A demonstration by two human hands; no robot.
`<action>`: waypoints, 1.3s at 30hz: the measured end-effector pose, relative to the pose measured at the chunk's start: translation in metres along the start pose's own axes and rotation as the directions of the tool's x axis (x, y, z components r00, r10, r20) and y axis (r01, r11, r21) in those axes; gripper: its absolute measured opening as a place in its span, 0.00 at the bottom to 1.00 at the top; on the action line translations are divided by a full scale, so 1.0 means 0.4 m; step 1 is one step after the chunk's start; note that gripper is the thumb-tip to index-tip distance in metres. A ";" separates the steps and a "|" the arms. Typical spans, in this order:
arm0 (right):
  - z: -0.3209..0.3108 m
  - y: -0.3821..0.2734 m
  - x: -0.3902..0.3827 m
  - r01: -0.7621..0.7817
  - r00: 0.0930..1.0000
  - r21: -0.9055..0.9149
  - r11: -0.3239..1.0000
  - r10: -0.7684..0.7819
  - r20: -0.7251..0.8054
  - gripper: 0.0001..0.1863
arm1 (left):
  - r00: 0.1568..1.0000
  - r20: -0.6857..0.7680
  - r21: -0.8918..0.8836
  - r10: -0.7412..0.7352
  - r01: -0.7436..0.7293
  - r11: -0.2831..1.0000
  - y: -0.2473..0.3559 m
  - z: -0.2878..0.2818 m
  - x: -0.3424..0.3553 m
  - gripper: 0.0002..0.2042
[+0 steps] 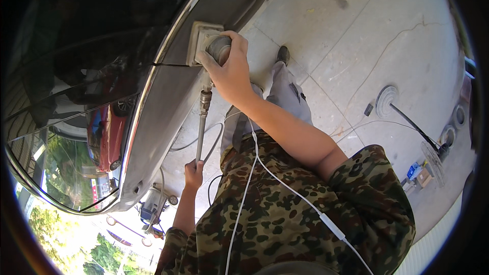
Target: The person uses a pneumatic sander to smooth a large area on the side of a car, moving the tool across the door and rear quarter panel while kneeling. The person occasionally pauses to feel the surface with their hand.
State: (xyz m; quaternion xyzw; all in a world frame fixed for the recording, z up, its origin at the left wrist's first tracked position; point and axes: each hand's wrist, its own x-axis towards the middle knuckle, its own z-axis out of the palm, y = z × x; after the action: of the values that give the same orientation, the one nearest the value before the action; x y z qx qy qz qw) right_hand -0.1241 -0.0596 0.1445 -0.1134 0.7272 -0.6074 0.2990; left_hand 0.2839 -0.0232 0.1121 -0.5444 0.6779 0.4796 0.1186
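Observation:
A hand-held air sander [220, 50] with a square, dusty pad sits with its pad against the dull grey side panel [170, 94] of a car. Its rounded top is in the grip of my right hand [232, 71], thumb on one side and fingers over the other. From the sander a metal fitting [205, 101] leads down into a grey hose [201, 135]. My left hand [193, 174] is closed round that hose lower down, nearer my body. The pad's sanding face is hidden against the panel.
Dark car windows [76, 71] with bright trim fill the left, reflecting a red car. Behind me stands a grey wheeled machine [153, 206]. A hose loops on the tiled floor beside my legs. At right are a round-based stand [387, 99], thin cables and a cardboard box [424, 177].

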 end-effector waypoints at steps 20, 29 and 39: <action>0.003 0.042 -0.050 -0.107 0.990 0.256 0.961 0.078 0.120 0.33 | 0.996 0.018 0.194 -0.088 0.083 0.978 0.003 -0.038 -0.056 0.23; -0.026 0.063 -0.007 -0.099 0.995 0.296 0.950 0.085 0.060 0.34 | 0.998 -0.009 0.129 -0.063 0.064 0.990 0.034 -0.052 -0.026 0.21; -0.037 0.074 0.042 -0.081 0.996 0.362 0.929 0.090 -0.008 0.33 | 0.999 -0.037 0.105 0.001 0.003 0.994 0.068 -0.060 -0.004 0.23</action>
State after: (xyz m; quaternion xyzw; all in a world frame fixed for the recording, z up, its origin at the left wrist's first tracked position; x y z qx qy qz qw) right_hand -0.1401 -0.0493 0.1127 -0.0172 0.6112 -0.7183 0.3321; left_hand 0.2702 -0.0424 0.1395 -0.5464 0.7041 0.4330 0.1348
